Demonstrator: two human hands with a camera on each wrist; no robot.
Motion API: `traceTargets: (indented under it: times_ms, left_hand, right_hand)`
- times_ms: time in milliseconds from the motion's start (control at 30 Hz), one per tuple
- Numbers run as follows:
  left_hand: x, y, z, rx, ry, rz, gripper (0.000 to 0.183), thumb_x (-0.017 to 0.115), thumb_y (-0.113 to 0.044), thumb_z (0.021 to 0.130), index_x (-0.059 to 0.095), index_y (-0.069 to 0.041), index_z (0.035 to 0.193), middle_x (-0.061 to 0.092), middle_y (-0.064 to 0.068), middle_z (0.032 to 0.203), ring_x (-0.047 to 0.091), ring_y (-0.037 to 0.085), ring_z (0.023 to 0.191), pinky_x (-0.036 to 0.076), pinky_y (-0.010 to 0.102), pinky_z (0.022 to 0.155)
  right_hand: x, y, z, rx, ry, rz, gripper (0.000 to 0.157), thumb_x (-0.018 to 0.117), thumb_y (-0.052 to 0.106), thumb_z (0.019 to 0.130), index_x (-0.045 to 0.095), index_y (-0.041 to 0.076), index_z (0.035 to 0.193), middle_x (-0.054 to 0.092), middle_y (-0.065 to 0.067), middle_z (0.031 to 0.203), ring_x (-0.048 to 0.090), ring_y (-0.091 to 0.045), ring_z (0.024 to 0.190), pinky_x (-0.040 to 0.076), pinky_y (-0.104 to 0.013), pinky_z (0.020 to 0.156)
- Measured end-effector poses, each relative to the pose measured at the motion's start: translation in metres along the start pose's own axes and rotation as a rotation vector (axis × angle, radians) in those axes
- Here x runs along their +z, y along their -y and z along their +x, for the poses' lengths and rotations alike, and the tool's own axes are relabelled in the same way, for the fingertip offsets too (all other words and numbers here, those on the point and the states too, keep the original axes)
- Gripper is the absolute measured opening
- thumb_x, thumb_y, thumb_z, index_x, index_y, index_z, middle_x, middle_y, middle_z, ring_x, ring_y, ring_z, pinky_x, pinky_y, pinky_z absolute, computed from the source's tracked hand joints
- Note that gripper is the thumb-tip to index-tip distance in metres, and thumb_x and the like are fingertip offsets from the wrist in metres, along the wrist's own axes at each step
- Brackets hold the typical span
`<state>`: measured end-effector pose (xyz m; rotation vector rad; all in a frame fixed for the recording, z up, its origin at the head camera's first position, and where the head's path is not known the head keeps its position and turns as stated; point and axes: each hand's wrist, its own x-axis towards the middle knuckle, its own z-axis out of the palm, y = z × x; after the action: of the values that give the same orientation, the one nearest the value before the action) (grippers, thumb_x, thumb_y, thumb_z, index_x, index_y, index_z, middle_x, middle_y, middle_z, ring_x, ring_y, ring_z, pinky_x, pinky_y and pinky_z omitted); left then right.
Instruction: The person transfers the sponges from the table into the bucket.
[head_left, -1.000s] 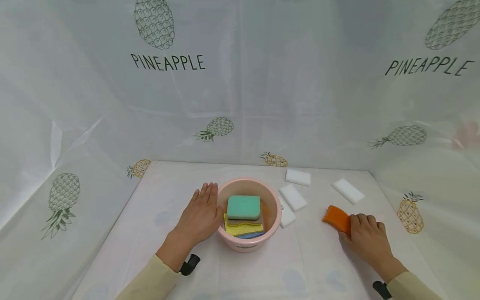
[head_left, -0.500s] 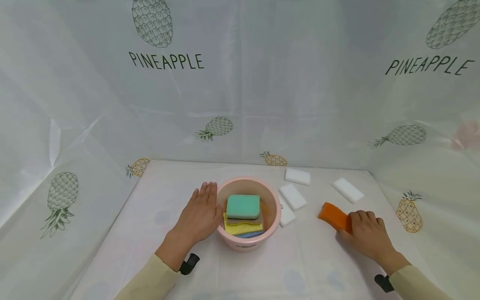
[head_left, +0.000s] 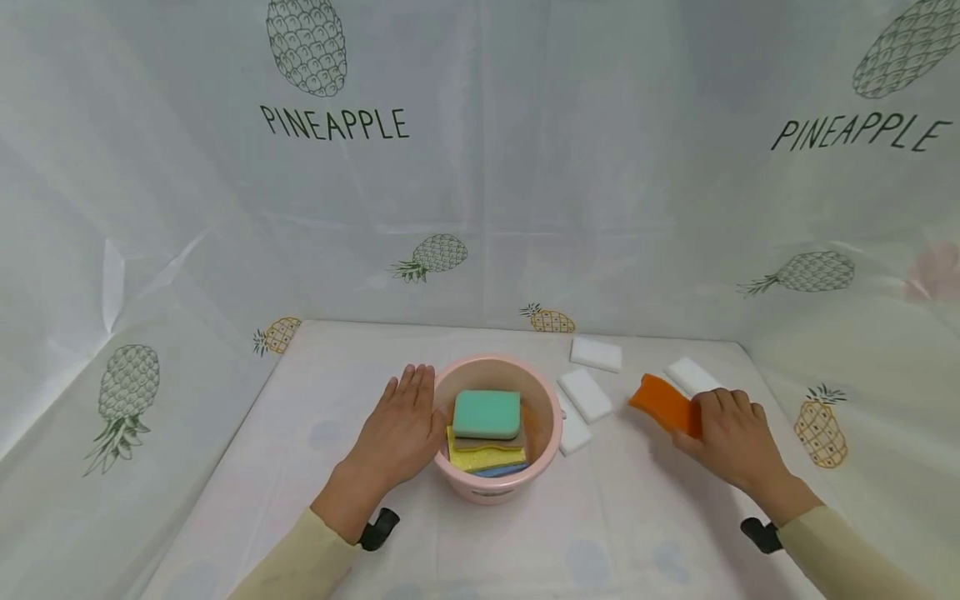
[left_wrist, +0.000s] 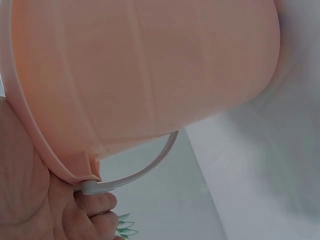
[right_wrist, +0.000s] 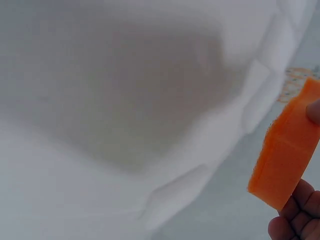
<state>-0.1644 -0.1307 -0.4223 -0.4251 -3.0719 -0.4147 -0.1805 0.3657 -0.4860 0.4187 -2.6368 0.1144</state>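
Note:
A pink bucket [head_left: 542,457] stands mid-table, with a green sponge [head_left: 487,413] on top of a tan one, a yellow sponge [head_left: 480,458] and a blue one inside. My left hand [head_left: 401,429] rests along the bucket's left rim, fingers straight. In the left wrist view the palm lies against the rim beside the bucket's grey handle [left_wrist: 142,172]. Over the table's right side, my right hand [head_left: 731,442] pinches an orange sponge [head_left: 666,405] by its right end. In the right wrist view this orange sponge [right_wrist: 287,150] shows held between thumb and fingers, above the table with a shadow below.
White sponges lie right of the bucket: one at the back [head_left: 596,354], one nearer [head_left: 587,395], and another partly hidden behind the bucket [head_left: 573,429]. A further white sponge [head_left: 693,377] lies behind my right hand. A pineapple-print sheet [head_left: 600,167] hangs behind the table.
My right hand has lifted the orange sponge off the table and brought it up and slightly left. My left hand has stayed at the bucket's rim.

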Motion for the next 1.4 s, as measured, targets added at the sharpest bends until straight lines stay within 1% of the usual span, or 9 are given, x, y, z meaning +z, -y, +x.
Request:
traceTargets:
  times_ms: [100,233,367,500,633,800,967,1200,1400]
  left_hand:
    - [0.001,0.001,0.000,0.000,0.002,0.001,0.069,0.039,-0.035,0.112,0.023,0.006,0.164,0.028,0.022,0.171,0.020,0.038,0.162,0.018,0.055,0.132]
    - [0.003,0.002,0.000,0.003,-0.008,-0.004,0.069,0.040,-0.035,0.111,0.024,0.006,0.164,0.030,0.023,0.171,0.020,0.038,0.162,0.019,0.055,0.132]
    - [0.003,0.001,0.000,0.007,-0.019,-0.002,0.069,0.042,-0.035,0.111,0.026,0.007,0.164,0.031,0.023,0.170,0.022,0.039,0.162,0.020,0.056,0.131]
    - [0.002,0.000,-0.001,0.004,-0.030,0.006,0.068,0.043,-0.034,0.111,0.027,0.007,0.163,0.032,0.024,0.170,0.023,0.039,0.161,0.021,0.056,0.131]
    - [0.002,0.000,-0.001,0.000,-0.033,0.009,0.068,0.043,-0.034,0.111,0.027,0.007,0.163,0.032,0.024,0.170,0.023,0.039,0.161,0.020,0.056,0.131]
    - [0.003,0.000,-0.001,0.000,-0.033,0.006,0.069,0.043,-0.035,0.111,0.027,0.007,0.163,0.032,0.023,0.170,0.023,0.039,0.161,0.020,0.056,0.131]
    - [0.003,0.000,-0.001,0.004,-0.037,0.014,0.069,0.042,-0.037,0.112,0.028,0.007,0.163,0.033,0.023,0.169,0.025,0.040,0.161,0.020,0.056,0.131]
    - [0.004,0.002,0.000,0.016,-0.049,0.023,0.069,0.043,-0.037,0.112,0.030,0.008,0.162,0.035,0.024,0.168,0.027,0.040,0.160,0.021,0.057,0.131]
    - [0.004,0.001,-0.001,0.014,-0.050,0.025,0.070,0.042,-0.038,0.112,0.029,0.008,0.162,0.035,0.023,0.169,0.028,0.040,0.160,0.022,0.057,0.130]
  right_hand:
    - [-0.009,0.014,0.020,-0.047,-0.057,0.024,0.058,0.084,0.038,0.072,0.060,-0.003,0.104,0.061,-0.020,0.092,0.051,-0.039,0.085,0.035,-0.045,0.066]
    - [-0.024,0.041,0.047,-0.096,-0.093,0.058,0.054,0.081,0.035,0.073,0.059,-0.003,0.104,0.059,-0.017,0.092,0.050,-0.038,0.086,0.033,-0.042,0.069]
    - [-0.038,0.073,0.072,-0.141,-0.114,0.087,0.050,0.080,0.034,0.076,0.059,-0.002,0.103,0.058,-0.014,0.092,0.050,-0.036,0.088,0.034,-0.042,0.071]
    - [-0.046,0.105,0.093,-0.199,-0.141,0.118,0.048,0.078,0.034,0.077,0.059,-0.002,0.104,0.059,-0.015,0.093,0.050,-0.036,0.089,0.035,-0.042,0.072]
    - [-0.050,0.135,0.109,-0.260,-0.127,0.138,0.049,0.076,0.037,0.081,0.060,-0.002,0.107,0.061,-0.016,0.100,0.050,-0.036,0.094,0.037,-0.043,0.076]
    - [-0.051,0.166,0.121,-0.319,-0.050,0.157,0.048,0.073,0.041,0.086,0.063,0.002,0.111,0.064,-0.015,0.111,0.052,-0.033,0.103,0.042,-0.044,0.083]
    - [-0.048,0.187,0.125,-0.388,0.023,0.152,0.046,0.073,0.044,0.087,0.064,0.006,0.112,0.063,-0.009,0.113,0.051,-0.028,0.106,0.042,-0.042,0.087]
    - [-0.035,0.204,0.125,-0.460,0.105,0.102,0.049,0.075,0.046,0.088,0.064,0.008,0.116,0.064,-0.006,0.114,0.050,-0.025,0.104,0.040,-0.039,0.087]
    - [-0.025,0.209,0.126,-0.501,0.120,0.066,0.048,0.074,0.047,0.089,0.065,0.008,0.115,0.065,-0.005,0.112,0.050,-0.025,0.103,0.039,-0.038,0.085]
